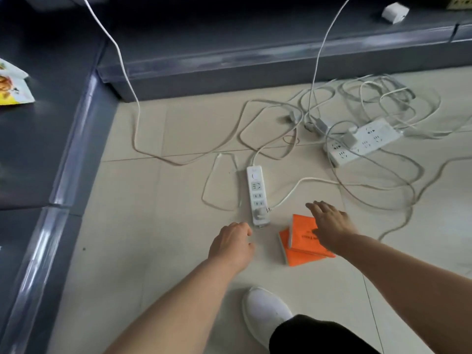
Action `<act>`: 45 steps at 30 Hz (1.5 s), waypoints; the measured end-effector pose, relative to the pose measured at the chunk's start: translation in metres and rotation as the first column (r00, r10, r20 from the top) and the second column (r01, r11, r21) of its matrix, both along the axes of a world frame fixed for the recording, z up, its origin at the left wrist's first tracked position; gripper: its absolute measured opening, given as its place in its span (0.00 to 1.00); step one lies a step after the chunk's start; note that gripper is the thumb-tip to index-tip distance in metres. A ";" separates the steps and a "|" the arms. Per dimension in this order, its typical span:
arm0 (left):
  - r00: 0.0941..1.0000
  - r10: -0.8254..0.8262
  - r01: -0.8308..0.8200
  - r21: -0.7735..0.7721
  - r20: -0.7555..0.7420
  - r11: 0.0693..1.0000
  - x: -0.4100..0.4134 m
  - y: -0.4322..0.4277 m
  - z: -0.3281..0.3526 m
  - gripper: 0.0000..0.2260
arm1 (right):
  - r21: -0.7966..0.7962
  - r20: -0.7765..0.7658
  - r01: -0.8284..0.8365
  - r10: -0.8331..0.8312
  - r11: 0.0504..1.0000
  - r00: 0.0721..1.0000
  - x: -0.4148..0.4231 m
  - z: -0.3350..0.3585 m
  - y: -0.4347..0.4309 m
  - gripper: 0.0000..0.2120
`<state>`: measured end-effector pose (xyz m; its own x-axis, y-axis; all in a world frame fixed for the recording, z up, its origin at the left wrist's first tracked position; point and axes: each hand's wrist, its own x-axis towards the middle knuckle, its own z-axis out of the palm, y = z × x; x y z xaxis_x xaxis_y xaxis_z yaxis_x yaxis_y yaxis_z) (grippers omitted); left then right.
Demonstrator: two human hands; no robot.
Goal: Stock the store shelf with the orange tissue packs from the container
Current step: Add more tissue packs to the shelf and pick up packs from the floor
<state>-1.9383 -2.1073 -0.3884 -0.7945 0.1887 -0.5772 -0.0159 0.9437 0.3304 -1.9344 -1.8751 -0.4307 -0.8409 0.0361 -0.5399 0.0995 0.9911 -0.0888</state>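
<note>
Tissue packs [302, 233]: orange, print unreadable | right hand [332, 226] flat over them

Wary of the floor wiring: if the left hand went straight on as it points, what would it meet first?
Likely the near end of the narrow power strip, just beyond the left hand; its height is unclear.
</note>
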 end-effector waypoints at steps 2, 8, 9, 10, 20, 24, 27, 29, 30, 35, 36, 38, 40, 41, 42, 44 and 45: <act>0.999 -0.015 0.015 0.003 0.034 1.000 -0.003 0.010 -0.015 0.16 | 0.016 0.036 0.019 -0.020 1.000 0.999 -0.005 -0.016 0.005 0.35; 0.995 -0.055 0.053 0.028 0.082 0.998 -0.008 0.044 -0.052 0.17 | 0.056 0.145 0.056 -0.064 0.997 0.987 -0.005 -0.049 0.009 0.32; 0.994 -0.067 0.065 0.028 0.084 0.997 -0.009 0.050 -0.057 0.17 | 0.068 0.145 0.033 -0.043 0.997 0.989 -0.005 -0.048 0.009 0.28; 0.993 -0.086 0.084 0.023 0.081 0.996 -0.010 0.056 -0.062 0.17 | 0.085 0.139 0.012 -0.024 0.996 0.990 -0.006 -0.044 0.011 0.25; 0.959 -0.270 0.271 0.008 -0.083 0.962 -0.017 0.129 -0.105 0.32 | 0.162 0.082 0.333 -0.349 0.929 0.933 -0.015 -0.014 0.051 0.16; 0.908 -0.380 0.379 -0.043 -0.176 0.924 -0.024 0.141 -0.114 0.31 | 0.260 0.024 0.325 -0.343 0.909 0.939 -0.014 -0.012 0.061 0.14; 0.810 -0.541 0.518 -0.156 -0.226 0.841 -0.022 0.131 -0.115 0.19 | 0.224 -0.076 0.393 -0.386 0.892 0.919 -0.010 -0.021 0.064 0.13; 0.771 -0.573 0.531 -0.215 -0.277 0.819 -0.018 0.126 -0.118 0.17 | 0.114 -0.098 0.438 -0.428 0.892 0.898 -0.007 -0.029 0.060 0.11; 0.768 -0.564 0.511 -0.240 -0.303 0.825 -0.017 0.125 -0.120 0.19 | 0.079 -0.098 0.435 -0.427 0.897 0.899 -0.007 -0.031 0.057 0.11; 0.896 -0.444 0.428 -0.266 -0.001 0.864 -0.020 0.117 -0.122 0.36 | 0.062 -0.119 0.384 -0.375 0.921 0.919 -0.007 -0.034 0.047 0.13; 0.903 -0.431 0.412 -0.295 0.001 0.862 -0.019 0.112 -0.119 0.31 | 0.057 -0.125 0.382 -0.373 0.922 0.919 -0.008 -0.032 0.045 0.13; 0.913 -0.403 0.371 -0.273 -0.067 0.887 -0.013 0.096 -0.107 0.22 | 0.046 -0.136 0.367 -0.358 0.929 0.924 -0.010 -0.027 0.038 0.14; 0.920 -0.356 0.313 -0.239 -0.163 0.919 -0.007 0.077 -0.092 0.18 | 0.005 -0.145 0.324 -0.320 0.946 0.936 -0.013 -0.021 0.026 0.15; 0.927 -0.321 0.273 -0.239 -0.194 0.932 -0.006 0.065 -0.082 0.19 | -0.022 -0.149 0.287 -0.287 0.958 0.946 -0.015 -0.017 0.018 0.15; 0.937 -0.261 0.209 -0.227 -0.232 0.951 -0.004 0.052 -0.071 0.20 | -0.044 -0.153 0.238 -0.242 0.970 0.958 -0.017 -0.012 0.009 0.16; 0.970 -0.110 0.073 -0.170 -0.216 0.983 0.000 0.024 -0.049 0.22 | -0.057 -0.179 0.112 -0.120 0.992 0.976 -0.023 0.003 -0.010 0.18; 0.976 -0.051 0.021 -0.144 -0.210 0.989 0.003 0.007 -0.039 0.22 | -0.055 -0.201 0.050 -0.060 0.997 0.978 -0.027 0.014 -0.022 0.18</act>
<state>-1.9349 -2.1004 -0.4273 -0.8961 0.1491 -0.4181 0.0756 0.9794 0.1872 -1.9619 -1.8970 -0.4172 -0.9305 0.0632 -0.3607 0.1289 0.9785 -0.1610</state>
